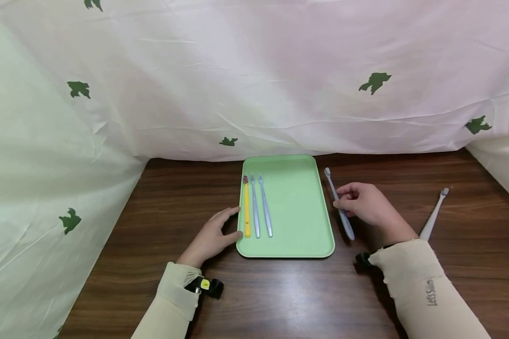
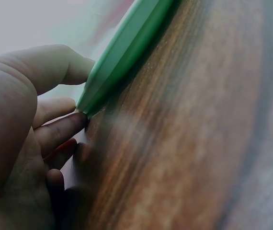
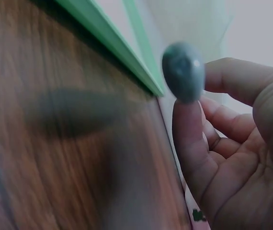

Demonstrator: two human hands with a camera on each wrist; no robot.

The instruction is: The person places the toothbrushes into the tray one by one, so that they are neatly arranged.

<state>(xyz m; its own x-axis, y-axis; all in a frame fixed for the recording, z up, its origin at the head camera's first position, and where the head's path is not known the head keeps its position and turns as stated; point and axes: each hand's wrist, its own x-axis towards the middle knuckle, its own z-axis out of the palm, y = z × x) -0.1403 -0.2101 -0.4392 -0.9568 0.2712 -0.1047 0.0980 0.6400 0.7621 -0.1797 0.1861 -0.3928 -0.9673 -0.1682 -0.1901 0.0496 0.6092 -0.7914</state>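
Observation:
My right hand [image 1: 362,203] pinches a grey-blue toothbrush [image 1: 347,225] between thumb and fingers, just right of the green tray [image 1: 301,207]. The brush slants, bristle head away from me; in the right wrist view its rounded handle end [image 3: 183,72] points at the camera above the table. My left hand [image 1: 212,236] touches the tray's left edge, thumb and forefinger spread along the rim. In the left wrist view the thumb [image 2: 62,67] and fingertips meet the tray edge [image 2: 122,55]. Inside the tray, on the left, a yellow toothbrush [image 1: 247,209] and two grey-blue toothbrushes [image 1: 255,209] [image 1: 265,207] lie side by side.
A pale grey toothbrush [image 1: 434,214] lies on the brown wooden table [image 1: 271,296], beyond my right wrist and partly behind it. White cloth [image 1: 280,94] with green leaf-like patches hangs along the back and both sides of the table.

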